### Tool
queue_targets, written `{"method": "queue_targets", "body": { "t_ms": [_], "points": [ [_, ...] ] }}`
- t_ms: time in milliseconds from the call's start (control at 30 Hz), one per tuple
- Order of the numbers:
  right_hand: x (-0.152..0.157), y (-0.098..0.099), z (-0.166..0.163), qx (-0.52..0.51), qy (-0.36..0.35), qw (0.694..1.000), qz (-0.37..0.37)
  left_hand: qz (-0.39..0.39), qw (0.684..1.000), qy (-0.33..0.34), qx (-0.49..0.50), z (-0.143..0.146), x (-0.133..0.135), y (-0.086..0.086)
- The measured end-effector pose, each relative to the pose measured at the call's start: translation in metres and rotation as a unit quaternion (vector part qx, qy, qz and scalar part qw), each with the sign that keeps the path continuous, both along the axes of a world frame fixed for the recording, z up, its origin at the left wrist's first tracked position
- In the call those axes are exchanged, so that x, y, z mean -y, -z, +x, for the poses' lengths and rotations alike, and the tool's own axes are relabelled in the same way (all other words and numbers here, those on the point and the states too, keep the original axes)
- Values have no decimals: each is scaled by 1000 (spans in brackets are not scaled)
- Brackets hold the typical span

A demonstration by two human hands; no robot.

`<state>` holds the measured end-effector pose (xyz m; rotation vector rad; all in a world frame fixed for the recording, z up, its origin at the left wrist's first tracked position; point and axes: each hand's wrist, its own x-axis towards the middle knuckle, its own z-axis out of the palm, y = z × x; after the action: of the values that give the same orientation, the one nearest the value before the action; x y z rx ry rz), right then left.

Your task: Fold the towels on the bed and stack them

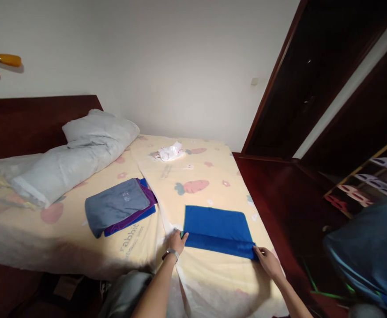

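A blue cloth [216, 221] lies on the bed, its near edge turned up into a folded strip. My left hand [178, 243], with a watch on the wrist, pinches the near left corner of that strip. At the strip's right end, my right hand [268, 259] grips the other corner between thumb and fingers. To the left of my hands rests a stack of folded cloths: a grey cloth [117, 205] on top, with a purple cloth [132, 218] and blue cloth showing beneath it.
The bed [213, 165] has a yellow carrot-print sheet. A crumpled white plastic bag [170, 151] sits near the wall. Grey bedding [90, 141] lies by the dark headboard [37, 121]. On the right are a slipper rack [362, 176] and a blue cloth-covered thing [372, 251].
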<state>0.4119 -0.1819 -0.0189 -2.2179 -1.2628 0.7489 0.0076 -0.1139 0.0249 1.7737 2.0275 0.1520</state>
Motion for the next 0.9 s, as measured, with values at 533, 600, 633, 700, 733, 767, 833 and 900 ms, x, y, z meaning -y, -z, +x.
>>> {"method": "queue_targets", "body": {
  "t_ms": [533,600,633,700,733,767,833,900],
  "points": [
    [-3,-3,1,-64,45,997,-13,-65,961,-111,243,6,-11,14],
    [0,0,3,-102,58,992,38,-61,944,-150,287,3,-12,22],
    [2,2,4,-120,67,988,65,-57,941,-162,293,0,-12,25],
    [8,4,4,-162,87,977,105,-63,941,-165,287,-5,-8,27],
    [11,5,4,-178,93,973,113,-66,947,-155,274,-8,-5,26],
    [14,6,3,-188,92,971,117,-63,957,-135,250,-10,-1,24],
    [21,9,1,-180,62,974,122,-29,981,-73,180,-15,9,16],
    [29,11,-1,-127,27,982,136,34,992,10,119,-18,19,5]
  ]
}}
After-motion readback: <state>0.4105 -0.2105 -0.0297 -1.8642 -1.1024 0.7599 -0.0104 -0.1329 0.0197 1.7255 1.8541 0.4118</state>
